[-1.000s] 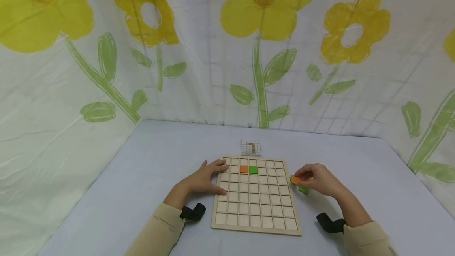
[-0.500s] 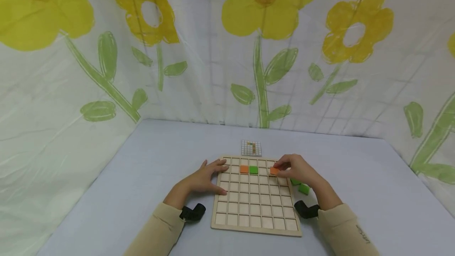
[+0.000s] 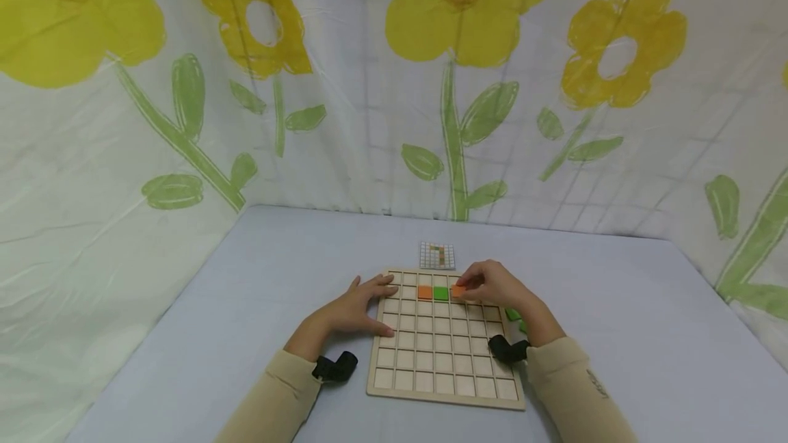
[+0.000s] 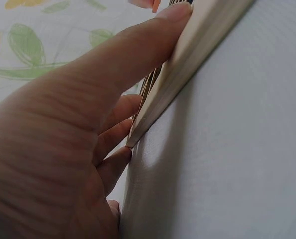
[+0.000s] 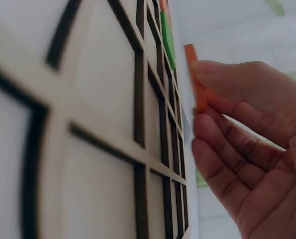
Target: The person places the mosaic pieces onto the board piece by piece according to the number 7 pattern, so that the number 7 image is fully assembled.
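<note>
A wooden grid board [image 3: 423, 381] lies on the table, with an orange tile [image 3: 425, 292] and a green tile [image 3: 440, 293] side by side in its second row from the far edge. My right hand [image 3: 498, 288] pinches another orange tile [image 5: 200, 97] between thumb and fingers. It is close over the cell just right of the green tile, and in the right wrist view it stands off the board's face. My left hand [image 3: 353, 310] rests on the board's left edge, fingers spread, thumb on the rim. Two green tiles [image 3: 514, 314] sit beyond the board's right edge, partly hidden by the right arm.
A small card [image 3: 438, 256] printed with a coloured grid lies just behind the board. The pale table [image 3: 295, 251] ends at a white curtain [image 3: 345, 169] painted with yellow flowers. Each wrist carries a black camera mount [image 3: 336, 366].
My right hand has carried the orange tile leftward from beside the board's right edge to the cell next to the green tile. The left hand stays on the board's edge.
</note>
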### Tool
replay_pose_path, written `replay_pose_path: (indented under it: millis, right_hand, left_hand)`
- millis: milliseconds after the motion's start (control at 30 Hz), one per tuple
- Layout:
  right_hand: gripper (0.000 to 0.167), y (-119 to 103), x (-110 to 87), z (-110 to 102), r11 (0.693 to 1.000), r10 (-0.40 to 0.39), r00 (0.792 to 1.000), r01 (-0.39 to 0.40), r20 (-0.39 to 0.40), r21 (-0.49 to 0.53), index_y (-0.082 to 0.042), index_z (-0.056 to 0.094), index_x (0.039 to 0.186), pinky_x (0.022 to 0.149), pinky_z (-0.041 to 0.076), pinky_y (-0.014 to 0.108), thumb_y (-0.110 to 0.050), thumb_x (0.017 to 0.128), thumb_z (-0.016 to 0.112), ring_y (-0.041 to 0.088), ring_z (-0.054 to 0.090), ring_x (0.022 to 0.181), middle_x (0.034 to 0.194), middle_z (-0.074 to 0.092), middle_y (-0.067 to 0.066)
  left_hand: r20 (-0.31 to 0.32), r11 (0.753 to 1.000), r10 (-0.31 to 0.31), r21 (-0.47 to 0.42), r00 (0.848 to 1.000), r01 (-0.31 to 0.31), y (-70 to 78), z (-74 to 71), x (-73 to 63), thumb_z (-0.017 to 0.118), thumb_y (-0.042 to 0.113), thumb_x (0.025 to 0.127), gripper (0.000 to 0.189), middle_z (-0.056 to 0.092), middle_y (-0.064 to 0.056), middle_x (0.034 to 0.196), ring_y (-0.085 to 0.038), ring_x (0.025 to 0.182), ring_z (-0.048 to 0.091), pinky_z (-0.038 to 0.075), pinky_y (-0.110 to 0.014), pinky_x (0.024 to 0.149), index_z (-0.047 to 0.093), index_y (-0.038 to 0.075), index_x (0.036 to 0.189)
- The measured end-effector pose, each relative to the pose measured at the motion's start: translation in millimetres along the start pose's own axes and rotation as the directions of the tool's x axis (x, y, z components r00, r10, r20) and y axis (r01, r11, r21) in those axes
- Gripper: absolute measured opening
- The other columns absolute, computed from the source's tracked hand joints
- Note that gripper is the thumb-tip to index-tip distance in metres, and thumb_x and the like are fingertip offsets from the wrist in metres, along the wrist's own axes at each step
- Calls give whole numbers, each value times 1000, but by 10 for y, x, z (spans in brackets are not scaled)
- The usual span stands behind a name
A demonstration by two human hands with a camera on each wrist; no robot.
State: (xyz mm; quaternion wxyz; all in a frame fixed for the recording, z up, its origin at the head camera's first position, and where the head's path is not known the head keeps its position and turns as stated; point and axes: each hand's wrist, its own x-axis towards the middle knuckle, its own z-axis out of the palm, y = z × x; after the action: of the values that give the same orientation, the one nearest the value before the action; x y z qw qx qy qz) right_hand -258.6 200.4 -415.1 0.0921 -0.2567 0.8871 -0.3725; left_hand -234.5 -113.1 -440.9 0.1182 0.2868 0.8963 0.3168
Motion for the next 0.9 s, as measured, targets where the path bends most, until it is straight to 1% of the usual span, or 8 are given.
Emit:
replay_pose_path:
  millis: [300,567,767,900]
  right_hand:
    - [20,57,17,34,999,-2,1000,1,6,46,0,69,98,67,54,23,-13,82,71,12,61,78,92,66,13]
    - [23,97,21,46,998,-23,1000,22,9,54,1,69,99,70,54,22,-12,81,72,16,62,82,96,65,16]
    - [23,95,17,57,998,5,1000,-5,7,70,0,69,99,68,54,22,-13,81,72,12,60,81,96,65,14]
    - [22,110,24,66,996,13,1000,-14,10,85,-1,69,100,69,54,23,-12,80,72,13,60,83,98,65,14]
  left_hand:
    - [-3,1000,-9,1,1000,9,1,3,4,80,42,69,81,26,-4,154,-26,145,15,-5,-52,118,46,16,138]
    - [0,1000,-9,3,1000,9,10,-3,1,80,42,69,81,26,-3,154,-25,145,16,-6,-51,118,46,15,138]
    - [2,1000,2,-2,1000,-2,-2,-5,7,80,41,70,81,26,-4,154,-26,145,16,-6,-52,118,46,14,138]
    - [2,1000,5,-7,1000,-5,-11,-5,8,80,41,70,81,26,-5,154,-26,145,15,-5,-53,118,46,13,138]
